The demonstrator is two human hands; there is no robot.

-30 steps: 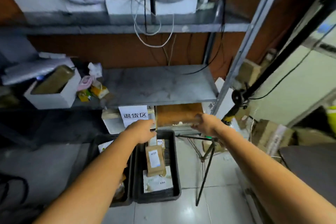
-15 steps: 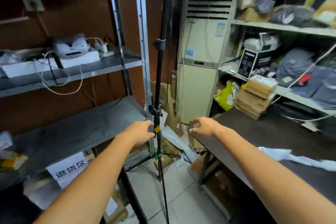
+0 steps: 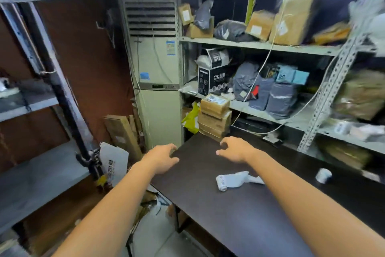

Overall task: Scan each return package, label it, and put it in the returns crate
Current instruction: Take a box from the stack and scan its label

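A stack of brown cardboard packages (image 3: 215, 117) stands at the far corner of the dark table (image 3: 260, 204). My left hand (image 3: 161, 157) hovers over the table's near-left corner, fingers loosely spread and holding nothing. My right hand (image 3: 235, 149) reaches out just short of the stack, fingers loosely curled and empty. A crumpled white strip of labels (image 3: 235, 179) lies on the table under my right forearm. The returns crate is out of view.
A white roll (image 3: 323, 175) sits on the table at right. Metal shelves (image 3: 260, 45) behind hold grey bags and boxes. A tall air conditioner (image 3: 156, 73) stands in the corner. A black tripod pole (image 3: 68, 108) and a grey shelf (image 3: 37, 181) are at left.
My view has swung right from the returns crates under the left shelf to the dark table. Both hands came away empty and now reach over the table toward the package stack.
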